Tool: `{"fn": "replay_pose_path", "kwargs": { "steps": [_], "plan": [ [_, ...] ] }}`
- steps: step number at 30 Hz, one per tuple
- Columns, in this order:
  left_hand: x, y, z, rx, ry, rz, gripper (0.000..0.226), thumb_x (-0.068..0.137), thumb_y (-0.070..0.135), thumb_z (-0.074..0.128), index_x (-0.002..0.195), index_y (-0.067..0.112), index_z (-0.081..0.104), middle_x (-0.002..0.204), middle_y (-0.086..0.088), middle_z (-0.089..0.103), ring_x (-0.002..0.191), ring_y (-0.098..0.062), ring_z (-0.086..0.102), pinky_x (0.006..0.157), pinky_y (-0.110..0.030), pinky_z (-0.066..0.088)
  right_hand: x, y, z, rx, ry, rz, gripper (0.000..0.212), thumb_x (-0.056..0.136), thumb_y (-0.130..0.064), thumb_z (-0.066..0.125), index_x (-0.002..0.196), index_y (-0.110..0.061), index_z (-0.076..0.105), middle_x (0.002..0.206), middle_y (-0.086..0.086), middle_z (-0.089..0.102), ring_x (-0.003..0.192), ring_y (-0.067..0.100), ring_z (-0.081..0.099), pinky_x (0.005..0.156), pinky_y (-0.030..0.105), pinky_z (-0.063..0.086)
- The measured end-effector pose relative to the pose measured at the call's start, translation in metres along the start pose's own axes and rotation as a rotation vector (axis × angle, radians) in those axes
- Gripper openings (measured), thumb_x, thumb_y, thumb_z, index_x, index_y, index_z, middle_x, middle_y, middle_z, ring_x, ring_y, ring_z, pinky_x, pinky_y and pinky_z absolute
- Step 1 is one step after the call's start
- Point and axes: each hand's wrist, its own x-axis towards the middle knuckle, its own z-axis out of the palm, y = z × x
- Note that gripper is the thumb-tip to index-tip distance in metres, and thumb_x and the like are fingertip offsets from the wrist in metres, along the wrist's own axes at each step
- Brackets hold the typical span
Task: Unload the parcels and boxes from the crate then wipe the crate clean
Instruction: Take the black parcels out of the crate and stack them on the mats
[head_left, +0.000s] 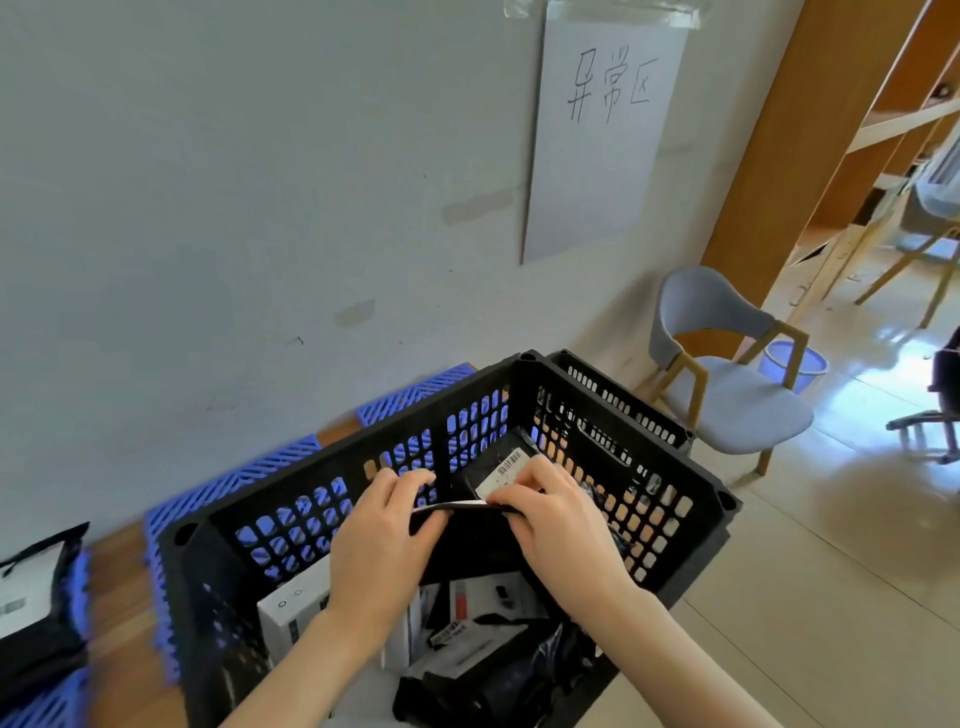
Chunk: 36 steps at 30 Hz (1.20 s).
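A black slotted crate (670, 519) stands in front of me on the floor. Both my hands are inside it, holding one black plastic parcel (467, 545) by its top edge. My left hand (382, 540) pinches the left end and my right hand (550, 519) pinches the right end. Behind them, another black parcel with a white barcode label (501, 467) leans on the far wall. Lower down lie a white box (291, 618), more labelled packets (467, 618) and crumpled black bags (509, 686).
A second black crate (623, 400) sits behind the first. Blue plastic floor grids (228, 488) line the grey wall; a black parcel (36, 608) lies on one at far left. A grey chair (727, 384) and a blue bin (792, 364) stand to the right.
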Motion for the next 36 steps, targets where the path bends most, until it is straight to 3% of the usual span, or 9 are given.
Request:
{"fn": "replay_pose_path", "kwargs": {
  "steps": [3,5,9,13,19,25,28,32,36],
  "plan": [
    [0.002,0.005,-0.013,-0.002,0.021,-0.062,0.023,0.087,0.029,0.07,0.108,0.023,0.067,0.05,0.016,0.039,0.041,0.004,0.039,0.042,-0.012,0.026,0.002,-0.015,0.001,0.032,0.133,-0.033,0.021,0.082,-0.006,0.071,0.1,-0.016,0.075,0.092,0.002,0.057,0.086,0.02,0.057,0.07,0.037,0.053],
    [0.001,0.005,-0.019,-0.01,0.015,-0.089,0.03,0.093,0.03,0.061,0.122,0.022,0.062,0.052,0.016,0.045,0.042,0.002,0.043,0.043,-0.014,0.026,0.001,-0.024,0.006,0.044,0.199,-0.059,0.025,0.079,-0.003,0.073,0.101,-0.014,0.074,0.095,0.004,0.057,0.088,0.023,0.058,0.071,0.039,0.055],
    [-0.002,0.002,-0.028,-0.101,0.012,-0.105,0.042,0.099,0.034,0.045,0.14,0.028,0.045,0.087,0.013,0.063,0.07,-0.001,0.058,0.061,-0.016,0.044,0.003,-0.037,0.018,0.078,0.283,-0.107,0.03,0.074,0.001,0.077,0.101,-0.012,0.075,0.097,0.008,0.061,0.092,0.026,0.06,0.079,0.046,0.053],
    [-0.008,-0.001,-0.038,-0.242,-0.029,-0.095,0.052,0.095,0.053,0.025,0.143,0.038,0.04,0.122,0.018,0.054,0.107,0.006,0.052,0.086,-0.01,0.041,0.007,-0.054,0.028,0.138,0.304,-0.163,0.024,0.082,-0.005,0.071,0.104,-0.014,0.074,0.104,0.005,0.061,0.097,0.023,0.058,0.082,0.041,0.051],
    [-0.013,-0.013,-0.06,-0.457,0.029,-0.081,0.037,0.102,0.046,0.032,0.138,0.048,0.038,0.131,0.033,0.04,0.128,0.008,0.042,0.102,-0.02,0.043,0.009,-0.083,0.046,0.287,0.28,-0.239,0.027,0.086,-0.002,0.071,0.111,-0.012,0.072,0.116,0.002,0.062,0.106,0.018,0.058,0.09,0.045,0.051],
    [-0.026,-0.035,-0.085,-0.512,0.137,-0.165,0.044,0.092,0.049,0.044,0.135,0.048,0.041,0.139,0.038,0.035,0.133,0.008,0.037,0.106,-0.035,0.047,0.016,-0.11,0.044,0.562,0.107,-0.335,0.028,0.099,-0.026,0.05,0.12,-0.016,0.067,0.124,-0.012,0.06,0.117,0.008,0.055,0.095,0.026,0.047],
    [-0.03,-0.045,-0.101,-0.509,0.183,-0.153,0.051,0.09,0.058,0.049,0.139,0.045,0.038,0.139,0.038,0.035,0.133,0.008,0.037,0.098,-0.034,0.053,0.018,-0.113,0.047,0.591,0.056,-0.204,0.036,0.101,-0.041,0.039,0.13,-0.031,0.058,0.14,-0.018,0.046,0.129,0.009,0.047,0.098,0.029,0.047],
    [-0.029,-0.061,-0.124,-0.475,0.231,-0.168,0.082,0.073,0.058,0.063,0.147,0.033,0.037,0.147,0.012,0.038,0.137,-0.009,0.04,0.1,-0.04,0.052,0.03,-0.119,0.063,0.442,-0.163,-0.046,0.05,0.092,-0.069,0.031,0.141,-0.062,0.022,0.157,-0.026,-0.009,0.147,0.012,0.013,0.114,0.043,0.028],
    [-0.035,-0.079,-0.144,-0.369,0.34,-0.117,0.083,0.072,0.056,0.068,0.146,0.037,0.035,0.146,0.018,0.037,0.138,0.0,0.034,0.097,-0.015,0.047,0.042,-0.136,0.083,0.572,-0.392,0.034,0.062,0.081,-0.083,0.035,0.135,-0.072,0.007,0.153,-0.03,-0.022,0.149,0.016,0.001,0.117,0.055,0.017]
  ]
}}
